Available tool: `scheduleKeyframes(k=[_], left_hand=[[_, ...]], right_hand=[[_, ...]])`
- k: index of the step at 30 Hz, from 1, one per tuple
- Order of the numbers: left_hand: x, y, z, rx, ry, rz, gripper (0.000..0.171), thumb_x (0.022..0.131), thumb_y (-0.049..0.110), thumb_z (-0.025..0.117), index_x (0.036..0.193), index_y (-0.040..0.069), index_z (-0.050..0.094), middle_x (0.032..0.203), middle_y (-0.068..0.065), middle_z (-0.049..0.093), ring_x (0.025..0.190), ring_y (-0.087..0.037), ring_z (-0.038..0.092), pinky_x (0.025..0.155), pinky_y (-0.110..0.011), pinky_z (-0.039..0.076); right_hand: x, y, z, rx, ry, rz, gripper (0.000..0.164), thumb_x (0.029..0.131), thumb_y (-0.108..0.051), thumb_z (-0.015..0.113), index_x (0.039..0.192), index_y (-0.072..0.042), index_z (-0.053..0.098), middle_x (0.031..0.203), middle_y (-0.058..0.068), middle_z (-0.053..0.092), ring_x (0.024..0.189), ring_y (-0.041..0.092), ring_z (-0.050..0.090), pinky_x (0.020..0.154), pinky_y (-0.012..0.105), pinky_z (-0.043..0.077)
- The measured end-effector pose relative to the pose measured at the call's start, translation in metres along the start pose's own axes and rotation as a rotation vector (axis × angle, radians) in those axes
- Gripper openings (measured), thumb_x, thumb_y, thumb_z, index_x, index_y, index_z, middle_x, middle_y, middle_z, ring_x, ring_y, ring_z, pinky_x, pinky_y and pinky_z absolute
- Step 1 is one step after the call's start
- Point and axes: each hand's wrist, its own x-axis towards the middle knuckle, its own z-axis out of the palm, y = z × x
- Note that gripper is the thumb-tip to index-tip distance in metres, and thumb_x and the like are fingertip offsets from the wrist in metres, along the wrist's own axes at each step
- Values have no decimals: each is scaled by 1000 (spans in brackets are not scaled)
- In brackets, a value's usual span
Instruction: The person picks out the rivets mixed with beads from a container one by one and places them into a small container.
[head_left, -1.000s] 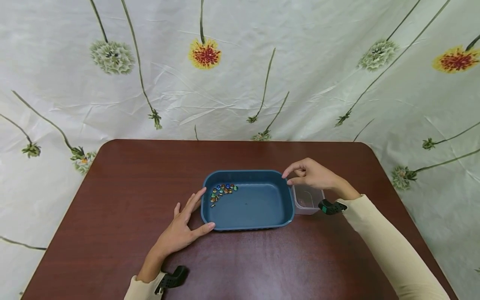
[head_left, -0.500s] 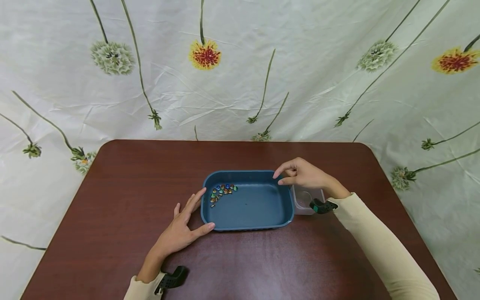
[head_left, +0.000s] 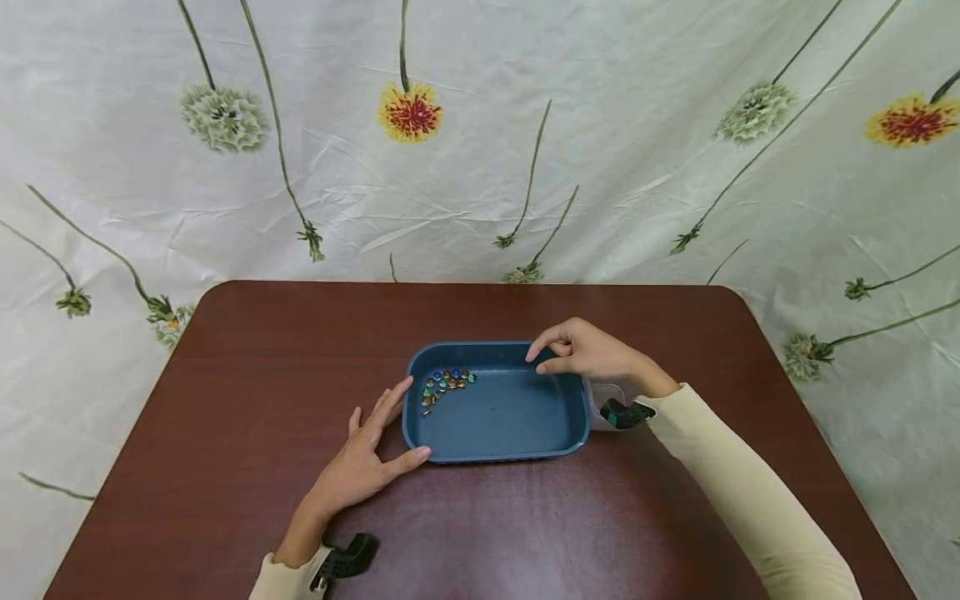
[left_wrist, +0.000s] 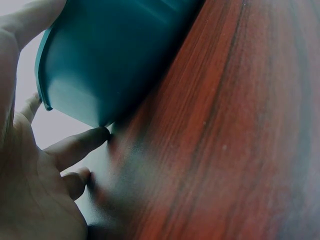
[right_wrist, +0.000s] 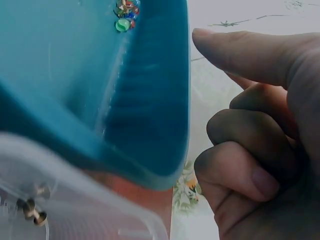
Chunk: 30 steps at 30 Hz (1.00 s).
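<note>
A blue rectangular tray (head_left: 510,421) sits on the table, with a cluster of glass marbles (head_left: 455,374) and small brass-coloured pieces at its left end. My left hand (head_left: 358,467) steadies that end, thumb at the near corner and fingertips along the left side; the left wrist view shows the fingers spread against the outer wall. My right hand (head_left: 588,352) hovers over the tray's far right part. Its thumb and index finger stand apart with nothing between them, and the other fingers are curled, as the right wrist view shows.
Right beside the tray is a clear plastic container (right_wrist: 100,210), partly hidden under the right wrist in the head view. A few small brass-coloured pieces (right_wrist: 31,210) lie in it. Behind the dark wooden table (head_left: 300,333) hangs a white flowered cloth (head_left: 465,150).
My right hand has moved left from the tray's right rim to over its inside. The left hand, tray and marbles have stayed put.
</note>
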Motion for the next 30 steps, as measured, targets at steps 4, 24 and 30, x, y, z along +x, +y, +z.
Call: scheduleKeyframes(k=[4,24,30], left_hand=[[1,-1,-1,-1,-2,1,95,90,37,76,161,36,13,160,-7,38,156,-37,8,113,-72,-10],[6,-3,-4,6,-10,1,96,89,37,76,161,35,14,161,-7,37,155,-38,8,113,-73,-9],[7,-3,-4,3,-13,-1,96,89,38,77,161,36,14,160,-7,38,155,-38,8,112,-73,-9]], right_hand=[[7,-3,4,-11,-14,-11,23,92,-11,74,112,-1,74,54,-6,22,48,11,23,75,31,51],[41,-11,34,-32,-61,-77,21,92,-6,72,112,0,74,52,-7,22,47,11,21,73,26,47],[50,-12,44,-28,-63,-96,20,92,-6,72,111,1,74,51,-7,24,48,10,22,70,25,44]])
